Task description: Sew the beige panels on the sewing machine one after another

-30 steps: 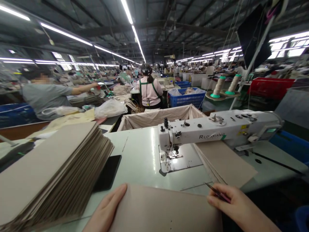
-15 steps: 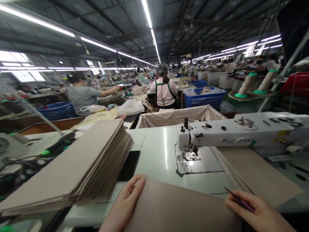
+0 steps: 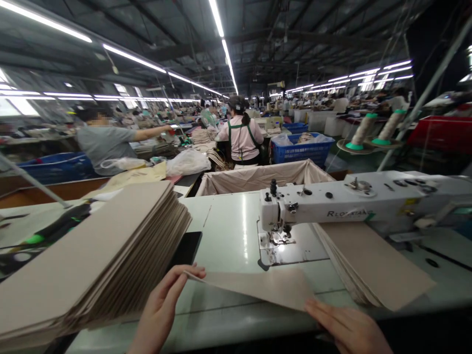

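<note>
A beige panel (image 3: 258, 286), partly blurred, is stretched between my hands low over the pale green table in front of the sewing machine (image 3: 313, 201). My left hand (image 3: 165, 300) pinches its left corner between thumb and fingers. At its right end, my right hand (image 3: 341, 322) holds the near edge with its fingers together; the dark pointed tool is not visible there. To the left rises a tall stack of beige panels (image 3: 110, 246). A smaller stack (image 3: 372, 260) lies right of the needle area, partly under the machine arm.
A dark flat object (image 3: 187, 249) lies beside the tall stack. Behind the table stands a cloth-lined bin (image 3: 254, 181), with a blue basket (image 3: 302, 151) beyond. Two thread cones stand at the right. Two people sit at work ahead.
The panel has tipped from facing me to lying low and nearly flat, its far side swung away. My right hand has turned over, and its pointed tool has gone from sight. The view has shifted right.
</note>
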A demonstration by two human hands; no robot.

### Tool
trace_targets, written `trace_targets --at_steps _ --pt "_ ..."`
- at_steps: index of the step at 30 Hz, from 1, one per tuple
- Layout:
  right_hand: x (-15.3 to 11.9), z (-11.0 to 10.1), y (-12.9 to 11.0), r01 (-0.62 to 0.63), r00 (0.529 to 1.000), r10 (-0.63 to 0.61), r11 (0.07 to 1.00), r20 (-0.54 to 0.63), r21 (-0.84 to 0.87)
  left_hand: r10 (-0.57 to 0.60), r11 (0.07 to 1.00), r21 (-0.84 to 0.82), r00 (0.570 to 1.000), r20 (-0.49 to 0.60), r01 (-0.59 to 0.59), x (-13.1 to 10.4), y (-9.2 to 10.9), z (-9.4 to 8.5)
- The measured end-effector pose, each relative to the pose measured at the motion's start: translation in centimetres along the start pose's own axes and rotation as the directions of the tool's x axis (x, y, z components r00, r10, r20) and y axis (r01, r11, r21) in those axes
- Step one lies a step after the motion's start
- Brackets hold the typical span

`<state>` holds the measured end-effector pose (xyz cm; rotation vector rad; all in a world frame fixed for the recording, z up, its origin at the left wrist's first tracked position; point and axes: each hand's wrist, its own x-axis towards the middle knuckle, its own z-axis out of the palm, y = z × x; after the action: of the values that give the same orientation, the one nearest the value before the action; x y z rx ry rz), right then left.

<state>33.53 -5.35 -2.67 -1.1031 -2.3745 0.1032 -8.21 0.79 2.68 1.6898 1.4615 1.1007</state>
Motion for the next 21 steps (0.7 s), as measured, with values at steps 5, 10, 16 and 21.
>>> trace_targets --at_steps 5,10,16,21 --pt "-1.8 5.4 -0.2 0.052 0.996 -0.059 0.994 -0.065 -0.094 -0.043 0.959 0.278 0.942 0.333 -0.054 -0.3 -3.5 4.1" --pt "-3.5 6.5 -0.4 -0.168 0.985 0.166 0.986 -0.056 -0.025 0.157 0.69 0.528 0.815 0.558 -0.494 -1.5 -3.6 11.0" --pt "-7.9 4.8 1.5 -0.496 0.867 0.497 0.868 -0.042 0.027 0.225 0.575 0.513 0.726 0.649 -0.637 0.4 -2.7 13.2" --pt "-9.2 5.2 0.5 -0.669 0.691 0.719 0.675 -0.076 0.31 0.235 0.763 0.372 0.763 0.602 -0.529 -0.6 -0.2 17.6"
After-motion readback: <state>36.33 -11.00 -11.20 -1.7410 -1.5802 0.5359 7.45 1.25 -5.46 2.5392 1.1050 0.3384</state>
